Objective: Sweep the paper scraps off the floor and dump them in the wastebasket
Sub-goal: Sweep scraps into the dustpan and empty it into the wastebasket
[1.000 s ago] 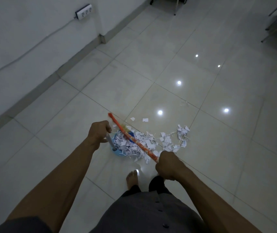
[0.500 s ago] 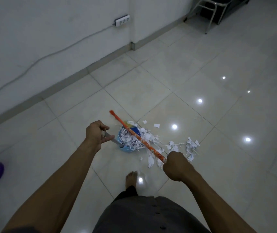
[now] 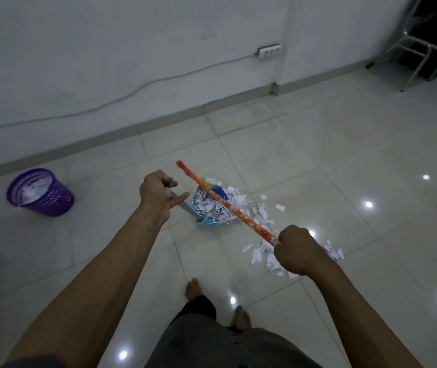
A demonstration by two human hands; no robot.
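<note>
Orange-red it was, that broomstick point(image 3: 234, 208), speckled all along with small pale flower-like marks, and beneath it the dustpan point(image 3: 208, 222) showed light blue at the rim, darker blue inside, with a dull grey dustpan handle point(image 3: 184, 207). The paper scraps point(image 3: 212, 205) were white, every one, and the wastebasket point(image 3: 44, 197) was vivid purple, its wall a lattice of small holes with white showing inside. The floor tiles point(image 3: 318, 144) were glossy cream, dotted with bright white light spots, under a white wall point(image 3: 132, 49), a grey skirting point(image 3: 159, 123), a white power strip point(image 3: 269, 51) and a white cable point(image 3: 105, 104).
</note>
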